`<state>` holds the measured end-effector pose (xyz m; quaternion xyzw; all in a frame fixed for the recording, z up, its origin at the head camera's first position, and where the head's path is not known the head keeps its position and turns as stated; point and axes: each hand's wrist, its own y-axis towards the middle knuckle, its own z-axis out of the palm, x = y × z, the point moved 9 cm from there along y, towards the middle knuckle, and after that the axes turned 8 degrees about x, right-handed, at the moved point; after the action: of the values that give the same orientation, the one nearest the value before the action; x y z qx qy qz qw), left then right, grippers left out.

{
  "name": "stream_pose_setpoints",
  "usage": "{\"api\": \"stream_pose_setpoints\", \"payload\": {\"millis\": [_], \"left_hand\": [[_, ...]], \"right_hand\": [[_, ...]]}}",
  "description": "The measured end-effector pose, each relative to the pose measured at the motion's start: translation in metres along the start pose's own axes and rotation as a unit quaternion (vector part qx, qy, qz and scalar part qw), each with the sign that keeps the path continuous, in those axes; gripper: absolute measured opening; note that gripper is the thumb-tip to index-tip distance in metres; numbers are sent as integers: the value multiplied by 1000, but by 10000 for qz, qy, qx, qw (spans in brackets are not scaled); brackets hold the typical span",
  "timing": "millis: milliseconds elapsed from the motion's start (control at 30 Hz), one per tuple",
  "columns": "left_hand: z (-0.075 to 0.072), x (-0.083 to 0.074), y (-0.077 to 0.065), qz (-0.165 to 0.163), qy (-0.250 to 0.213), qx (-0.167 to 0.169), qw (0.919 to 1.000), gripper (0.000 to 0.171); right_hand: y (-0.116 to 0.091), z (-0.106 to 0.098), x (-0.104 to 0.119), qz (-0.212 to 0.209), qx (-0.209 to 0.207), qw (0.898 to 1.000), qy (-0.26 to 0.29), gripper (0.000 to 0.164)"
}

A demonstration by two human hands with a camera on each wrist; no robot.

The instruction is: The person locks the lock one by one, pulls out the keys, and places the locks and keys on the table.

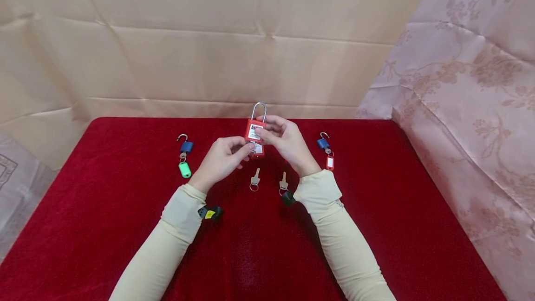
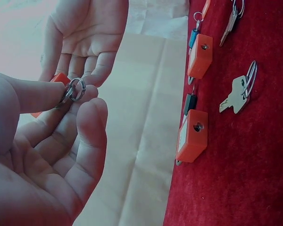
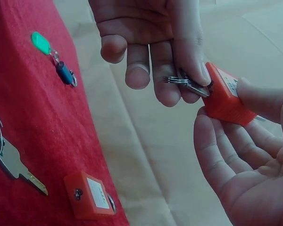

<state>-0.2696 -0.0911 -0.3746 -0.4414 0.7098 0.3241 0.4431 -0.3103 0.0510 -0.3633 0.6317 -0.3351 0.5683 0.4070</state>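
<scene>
In the head view my right hand [image 1: 288, 143] grips a red padlock [image 1: 255, 130] by its sides, its tall silver shackle pointing up and a white label facing me. My left hand [image 1: 223, 157] pinches a small key [image 3: 194, 87] between thumb and forefinger, its blade right at the padlock's bottom face. Split rings [image 2: 77, 89] hang from that key beside the left thumb. Behind the hands, a second red padlock [image 1: 258, 151] lies on the cloth, and the left wrist view shows two red padlocks there, a nearer one [image 2: 193, 136] and a farther one [image 2: 201, 55].
Two loose keys, one left [image 1: 255, 179] and one right [image 1: 283, 181], lie before the hands on the red cloth [image 1: 246, 254]. Open blue padlocks with keys flank them: the left one [image 1: 186, 147] has a green tag [image 1: 184, 169], the right one [image 1: 322, 143] a red tag [image 1: 330, 163].
</scene>
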Motion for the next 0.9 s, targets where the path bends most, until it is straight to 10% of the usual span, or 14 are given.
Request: {"api": "stream_pose_setpoints", "payload": {"millis": [900], "left_hand": [[10, -3, -1, -54, 56, 289, 9996, 19]], "right_hand": [[-5, -7, 10, -135, -250, 9995, 167, 40]]}}
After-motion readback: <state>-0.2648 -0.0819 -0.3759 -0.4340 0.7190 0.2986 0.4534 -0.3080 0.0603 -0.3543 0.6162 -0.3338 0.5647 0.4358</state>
